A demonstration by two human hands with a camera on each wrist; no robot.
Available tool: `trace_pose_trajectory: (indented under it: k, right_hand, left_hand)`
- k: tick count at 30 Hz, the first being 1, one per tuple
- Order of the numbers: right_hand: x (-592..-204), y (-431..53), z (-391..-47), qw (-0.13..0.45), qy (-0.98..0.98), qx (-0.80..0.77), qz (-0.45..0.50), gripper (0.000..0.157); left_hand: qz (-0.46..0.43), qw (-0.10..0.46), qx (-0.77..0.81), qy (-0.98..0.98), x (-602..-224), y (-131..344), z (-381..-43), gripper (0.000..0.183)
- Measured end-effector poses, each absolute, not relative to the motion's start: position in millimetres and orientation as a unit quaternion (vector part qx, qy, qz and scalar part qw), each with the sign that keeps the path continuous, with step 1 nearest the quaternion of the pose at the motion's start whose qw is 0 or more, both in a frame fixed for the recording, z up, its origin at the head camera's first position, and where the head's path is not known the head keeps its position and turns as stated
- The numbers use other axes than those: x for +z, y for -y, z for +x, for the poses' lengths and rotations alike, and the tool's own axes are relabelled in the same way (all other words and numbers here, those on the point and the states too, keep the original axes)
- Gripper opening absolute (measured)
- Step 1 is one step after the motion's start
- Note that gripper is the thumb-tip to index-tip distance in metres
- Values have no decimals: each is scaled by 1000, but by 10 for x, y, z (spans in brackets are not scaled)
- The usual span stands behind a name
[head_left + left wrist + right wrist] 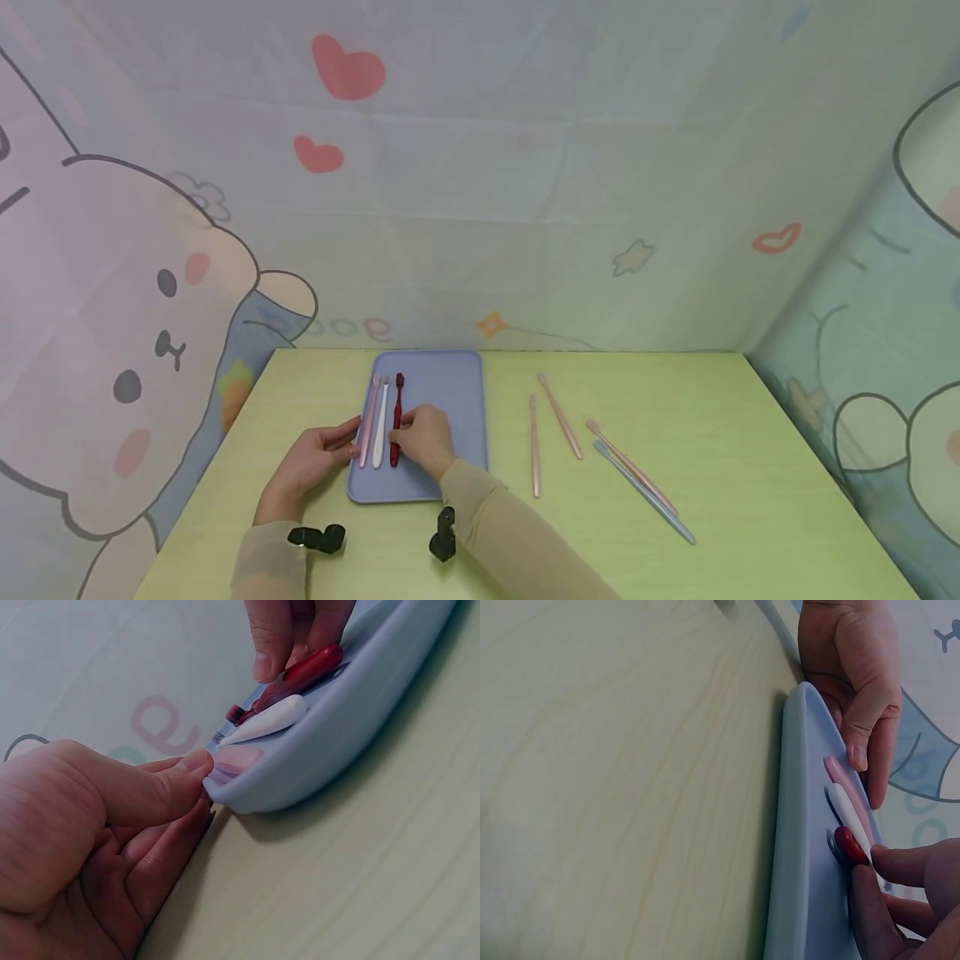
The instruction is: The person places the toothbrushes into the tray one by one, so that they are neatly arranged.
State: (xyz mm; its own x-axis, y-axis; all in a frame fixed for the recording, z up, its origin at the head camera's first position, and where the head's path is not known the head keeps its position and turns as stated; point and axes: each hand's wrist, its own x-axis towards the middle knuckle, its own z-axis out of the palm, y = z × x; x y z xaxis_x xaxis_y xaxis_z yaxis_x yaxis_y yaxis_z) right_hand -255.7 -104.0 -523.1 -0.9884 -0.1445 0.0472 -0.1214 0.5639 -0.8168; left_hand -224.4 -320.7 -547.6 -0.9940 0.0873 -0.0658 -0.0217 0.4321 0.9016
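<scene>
A blue-purple tray (457, 392) lies on the table with three toothbrushes side by side in its left part. Nearest the left rim is a pink toothbrush (369, 421), then a white toothbrush (381, 425), then a dark red toothbrush (398, 400). My right hand (427, 437) pinches the red toothbrush by its handle between thumb and fingers, low over the tray floor. At the tray's left rim my left hand (311, 458) holds the edge, its thumb (176, 784) on the rim beside the pink handle and its fingers outside.
Right of the tray, on the pale green table (750, 467), lie two peach toothbrushes (535, 450) apart from each other. Farther right, another peach toothbrush (637, 471) lies against a blue-grey toothbrush (652, 500). A printed cloth (525, 208) hangs behind the table.
</scene>
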Motion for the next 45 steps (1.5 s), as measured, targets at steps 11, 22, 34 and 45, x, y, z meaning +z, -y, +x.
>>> trace_pose_trajectory:
  k: [11, 22, 34, 45]
  right_hand:
    - [-5227, 947, -2592, 15, -871, -484, -80, 30]
    - [-5096, 756, -2599, 32, -830, -547, -102, 35]
    - [-4981, 341, -2663, 13, -813, -566, -136, 34]
    - [-4903, -242, -2742, -27, -823, -552, -130, 34]
  left_hand:
    - [27, 45, 523, -851, -5451, 3202, -2236, 53]
    - [30, 41, 510, -859, -5471, 3205, -2240, 54]
    - [30, 44, 522, -851, -5469, 3199, -2231, 53]
    - [23, 39, 509, -860, -5459, 3188, -2237, 54]
